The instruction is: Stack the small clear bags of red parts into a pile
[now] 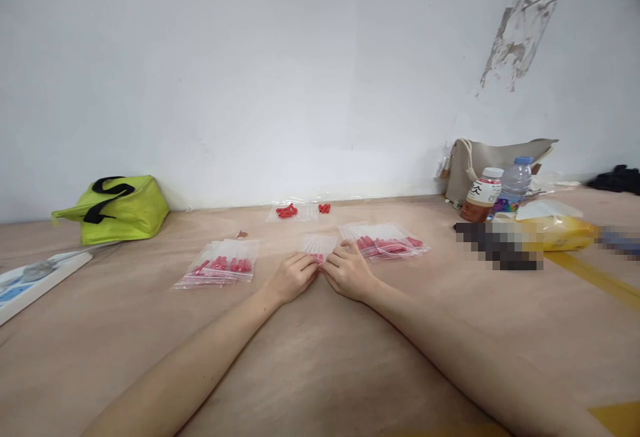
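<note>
1. Centrally, between the left hand [296,275] and the right hand [350,270], a small clear bag [320,242] lies on the brown-covered table [320,370]. Its plain end points away from the person, towards the white wall [280,77], and its length runs roughly straight ahead.
2. Both hands are clamped on the bag's near edge, one from each side, with fingers bent and fingertips nearly meeting.
3. Small red pieces [318,259] show inside, close to that near edge. The fingers cover part of them, so their number and exact direction cannot be told.
4. Beyond the left hand's outer side, the left pile of bags [231,249] has its pinkish edges facing the person; the red contents sit near that end, some slanting.
5. Just beside the right hand, the right pile of bags [395,233] overlaps itself, its red contents leaning in various directions. The hand hides its near left part.
6. Near the wall, loose-looking red pieces [287,211] lie on or in clear plastic; which of the two is hard to make out.
7. Both forearms run out of view at the bottom, and the white tray-like object [60,275] is cut off at the left. On the right, pixelated blocks [500,243] obscure whatever is beneath.
</note>
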Demonstrator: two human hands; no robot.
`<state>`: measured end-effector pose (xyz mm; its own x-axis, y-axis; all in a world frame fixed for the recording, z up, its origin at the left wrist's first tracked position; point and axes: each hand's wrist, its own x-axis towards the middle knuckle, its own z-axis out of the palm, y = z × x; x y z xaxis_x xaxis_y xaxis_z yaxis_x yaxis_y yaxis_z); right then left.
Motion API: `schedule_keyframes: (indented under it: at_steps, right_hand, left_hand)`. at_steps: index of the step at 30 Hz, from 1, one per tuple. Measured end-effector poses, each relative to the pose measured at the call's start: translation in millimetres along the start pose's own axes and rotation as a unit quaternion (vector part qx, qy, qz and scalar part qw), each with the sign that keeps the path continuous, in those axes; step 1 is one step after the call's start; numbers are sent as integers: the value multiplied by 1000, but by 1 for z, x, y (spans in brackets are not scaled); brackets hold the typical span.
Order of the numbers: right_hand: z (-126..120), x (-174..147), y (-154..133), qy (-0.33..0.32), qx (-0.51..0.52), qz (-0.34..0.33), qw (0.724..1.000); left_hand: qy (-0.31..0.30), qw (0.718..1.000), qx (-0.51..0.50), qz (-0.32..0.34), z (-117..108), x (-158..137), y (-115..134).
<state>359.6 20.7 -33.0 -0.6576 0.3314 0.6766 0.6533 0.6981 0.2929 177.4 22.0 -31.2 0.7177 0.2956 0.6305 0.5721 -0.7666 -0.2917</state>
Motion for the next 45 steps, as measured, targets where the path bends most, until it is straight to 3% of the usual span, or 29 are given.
schedule_keyframes:
  at_steps: [22,33,36,38,39,40,42,44,45]
  right_hand:
    - [-7,-11,12,15,94,58,994]
    - [-10,-15,17,4,111,77,991]
    - [-13,-17,20,0,136,87,987]
    - [-14,-18,20,8,164,105,981]
    - [-15,-18,20,15,177,115,977]
    - [-15,-18,19,20,187,123,974]
    - [-14,-17,15,24,200,128,971]
    - [-14,-16,10,14,205,123,971]
    - [-14,-16,7,7,204,113,972]
  left_hand:
    - [-56,985,159,21,-23,-9,-13]
    - [-66,994,86,-13,-27,-10,-13]
    - [-81,992,-20,-92,-28,-13,-10]
    - [-71,965,-100,-231,-29,-14,-8]
    - [-58,935,-145,-320,-30,-13,-7]
    - [-42,889,-198,-410,-30,-12,-6]
    - [-14,765,-332,-552,-29,-7,-3]
    - [-2,639,-470,-609,-28,-2,-1]
    - [1,597,-519,-611,-27,-1,0]
